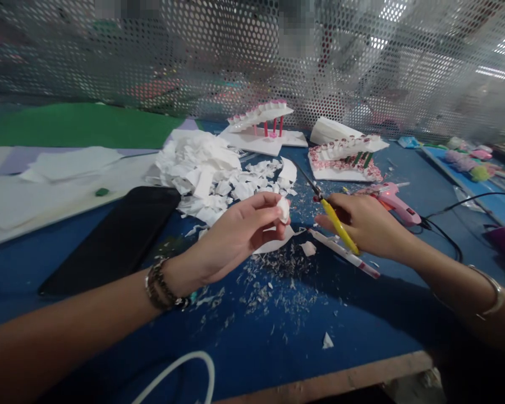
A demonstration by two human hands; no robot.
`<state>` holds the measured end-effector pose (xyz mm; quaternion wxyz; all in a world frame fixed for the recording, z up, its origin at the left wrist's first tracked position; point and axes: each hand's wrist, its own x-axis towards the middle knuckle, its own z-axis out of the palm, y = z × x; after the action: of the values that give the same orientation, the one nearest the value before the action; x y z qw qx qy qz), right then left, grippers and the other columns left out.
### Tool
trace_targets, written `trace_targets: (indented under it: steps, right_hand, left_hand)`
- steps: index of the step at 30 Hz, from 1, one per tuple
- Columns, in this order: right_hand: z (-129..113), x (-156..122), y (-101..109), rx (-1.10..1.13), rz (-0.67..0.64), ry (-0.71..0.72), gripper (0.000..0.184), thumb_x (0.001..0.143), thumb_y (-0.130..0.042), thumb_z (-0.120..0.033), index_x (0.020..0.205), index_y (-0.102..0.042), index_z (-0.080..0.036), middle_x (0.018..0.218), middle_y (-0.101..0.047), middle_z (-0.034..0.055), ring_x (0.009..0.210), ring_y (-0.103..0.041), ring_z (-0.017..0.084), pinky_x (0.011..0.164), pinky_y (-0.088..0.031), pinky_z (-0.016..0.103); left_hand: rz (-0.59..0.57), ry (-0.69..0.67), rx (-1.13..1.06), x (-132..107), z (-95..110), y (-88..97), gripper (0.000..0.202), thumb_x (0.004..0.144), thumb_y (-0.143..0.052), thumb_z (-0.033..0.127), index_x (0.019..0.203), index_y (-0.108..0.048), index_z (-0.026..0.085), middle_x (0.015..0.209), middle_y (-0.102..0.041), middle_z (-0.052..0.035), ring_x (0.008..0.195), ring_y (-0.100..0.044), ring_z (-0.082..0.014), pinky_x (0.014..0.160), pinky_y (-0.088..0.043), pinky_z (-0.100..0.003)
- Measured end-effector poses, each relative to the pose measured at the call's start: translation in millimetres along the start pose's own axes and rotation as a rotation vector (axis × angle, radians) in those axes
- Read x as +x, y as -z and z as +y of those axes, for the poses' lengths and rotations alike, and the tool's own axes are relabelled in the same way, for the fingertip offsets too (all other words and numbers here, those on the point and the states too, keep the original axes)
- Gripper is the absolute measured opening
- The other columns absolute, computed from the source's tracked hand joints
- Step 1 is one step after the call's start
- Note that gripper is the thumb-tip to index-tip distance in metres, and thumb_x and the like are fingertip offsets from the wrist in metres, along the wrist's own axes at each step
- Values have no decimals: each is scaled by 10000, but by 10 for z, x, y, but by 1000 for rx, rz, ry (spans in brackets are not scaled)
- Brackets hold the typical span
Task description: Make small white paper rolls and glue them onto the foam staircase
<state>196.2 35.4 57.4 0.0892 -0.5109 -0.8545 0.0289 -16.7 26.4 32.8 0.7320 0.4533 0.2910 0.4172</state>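
Observation:
Between the thumb and fingers of my left hand [244, 230] is a small white piece [283, 209], perhaps folded paper or foam. My right hand [364, 221] grips yellow-handled scissors [339, 227], their dark blades pointing up and left, apart from the white piece. Whether the blades are parted I cannot tell. Under my hands lie a white scrap [273, 242], a smaller scrap [308, 248] and a long white strip with reddish marks [347, 255]. Tiny white shreds [278, 292] are scattered over the blue table.
A heap of white scraps [202, 163] sits behind my left hand, a black phone-like slab [113, 241] to its left. Two white models [261, 115] [349, 151] stand at the back before a perforated metal screen [235, 50]. A pink glue gun [398, 202] with its cord lies right.

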Motion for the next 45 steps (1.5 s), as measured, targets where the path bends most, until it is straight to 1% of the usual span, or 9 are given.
trace_targets:
  steps: [7, 15, 18, 22, 25, 28, 31, 36, 45]
  right_hand:
    - [167, 253, -34, -255, 16, 6, 239, 779, -423, -374, 690, -515, -173, 616, -554, 27, 490, -375, 102, 473, -176, 246]
    - [138, 844, -131, -312, -5, 49, 337, 785, -423, -405, 815, -603, -121, 750, -622, 126, 648, -538, 205, 510, -256, 272]
    - [168, 1055, -236, -292, -28, 78, 348, 787, -435, -412, 816, -603, -108, 773, -618, 140, 677, -546, 219, 527, -282, 280]
    - [245, 1173, -311, -239, -69, 151, 286, 772, -486, -369, 841, -594, -113, 819, -614, 128, 713, -532, 200, 573, -312, 278]
    - [262, 1052, -253, -190, -38, 192, 272, 811, -449, -326, 952, -553, -118, 950, -585, 125, 805, -513, 191, 643, -332, 276]
    - [205, 760, -143, -76, 28, 274, 251, 845, -410, -308, 972, -529, -127, 944, -566, 98, 804, -499, 166, 684, -342, 267]
    - [99, 392, -64, 81, 58, 377, 179, 823, -460, -248, 944, -535, -140, 902, -558, 63, 795, -495, 145, 693, -355, 250]
    - [-17, -27, -80, 196, -40, 390, 148, 837, -444, -213, 928, -539, -144, 887, -548, 49, 814, -506, 135, 712, -375, 249]
    - [71, -42, -207, 262, -48, 385, 128, 837, -431, -185, 862, -551, -149, 829, -553, 40, 762, -505, 127, 684, -383, 241]
  left_hand:
    - [-64, 60, -95, -14, -24, 23, 141, 861, -491, 180, 959, -592, 172, 703, -516, 9, 610, -495, -48, 626, -465, -149]
    - [-43, 114, 73, -16, -97, 2, 143, 835, -540, 284, 871, -587, 153, 666, -490, 17, 566, -477, -49, 550, -436, -144]
    - [-84, 44, 356, -15, -117, 36, 192, 828, -535, 347, 888, -566, 168, 661, -489, 29, 561, -478, -57, 550, -418, -162]
    - [-201, -186, 976, -12, -105, 87, 206, 831, -517, 374, 854, -551, 172, 727, -535, 11, 626, -500, -92, 571, -390, -192]
    - [-353, -394, 1461, -6, -121, 114, 209, 819, -539, 368, 823, -563, 160, 746, -575, -11, 651, -512, -130, 595, -362, -238]
    - [-502, -529, 1736, -1, -160, 139, 220, 816, -545, 367, 802, -580, 150, 738, -603, -30, 683, -530, -168, 612, -346, -268]
    - [-541, -551, 1726, 17, -166, 176, 284, 793, -560, 412, 891, -593, 148, 824, -624, -54, 785, -556, -196, 679, -372, -279]
    - [-682, -345, 1467, 83, -91, 248, 388, 792, -578, 360, 1150, -524, 221, 1026, -572, -66, 894, -546, -179, 756, -398, -239]
    - [-668, -224, 1253, 113, -100, 273, 206, 838, -520, 235, 1015, -619, 198, 977, -571, -64, 840, -554, -163, 739, -414, -234]
